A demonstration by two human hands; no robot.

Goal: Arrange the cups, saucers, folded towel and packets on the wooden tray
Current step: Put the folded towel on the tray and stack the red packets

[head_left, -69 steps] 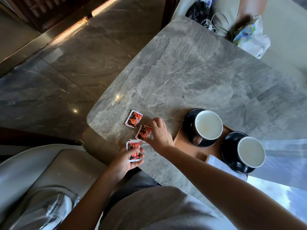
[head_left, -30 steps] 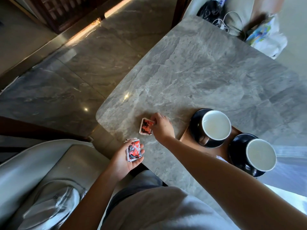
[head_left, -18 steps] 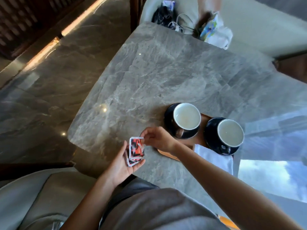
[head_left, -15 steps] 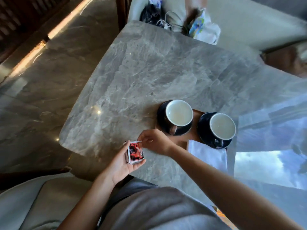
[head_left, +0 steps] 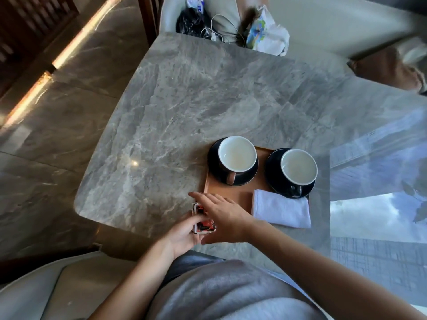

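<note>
A wooden tray [head_left: 240, 195] lies on the marble table near me. On it stand two cups, the left cup [head_left: 237, 154] and the right cup [head_left: 299, 166], each on a dark saucer [head_left: 215, 167]. A folded white towel [head_left: 280, 211] lies across the tray's near right part. My left hand [head_left: 184, 232] grips a stack of red and black packets [head_left: 204, 224] at the tray's near left corner. My right hand [head_left: 221, 214] lies over the stack with fingers straight, covering part of it.
The grey marble table [head_left: 184, 116] stretches away beyond the tray. At its far edge a chair holds a black bag [head_left: 189, 21], white cables [head_left: 217, 33] and a white plastic bag [head_left: 268, 35]. A glass panel [head_left: 379, 181] reflects sky on the right.
The loose packets were picked off the table by my right hand and stacked in my left. Both hands with the stack have moved right to the tray's corner.
</note>
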